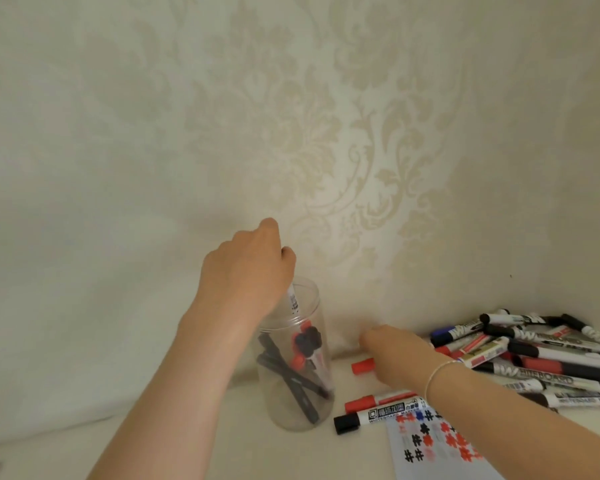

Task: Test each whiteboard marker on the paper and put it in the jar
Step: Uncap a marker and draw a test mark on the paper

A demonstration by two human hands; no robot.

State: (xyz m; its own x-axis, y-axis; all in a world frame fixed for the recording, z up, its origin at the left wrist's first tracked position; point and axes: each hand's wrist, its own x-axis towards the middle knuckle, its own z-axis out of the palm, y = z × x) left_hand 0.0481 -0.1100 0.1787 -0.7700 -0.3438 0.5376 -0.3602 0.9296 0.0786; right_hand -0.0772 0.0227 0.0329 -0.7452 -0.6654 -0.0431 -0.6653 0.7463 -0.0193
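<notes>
I'm lowering a marker [293, 301] into the jar [297, 362] with my left hand [248, 271]; my fingers are pinching its top end and the white barrel is passing the jar's rim. Several markers are sitting in the jar already, black and red caps showing through the clear wall, so part of the job is done. My right hand [400, 355] is reaching low over the table toward a red-capped marker [363, 366]; fingers are hidden from here, so I cannot tell if they're spread or gripping. The paper [430, 441] is lying near the front, covered with red, black and blue test marks. The pile [541, 355] on the right is looking big, plus two markers [378, 410] beside the paper, so I'm judging well over half is waiting.
</notes>
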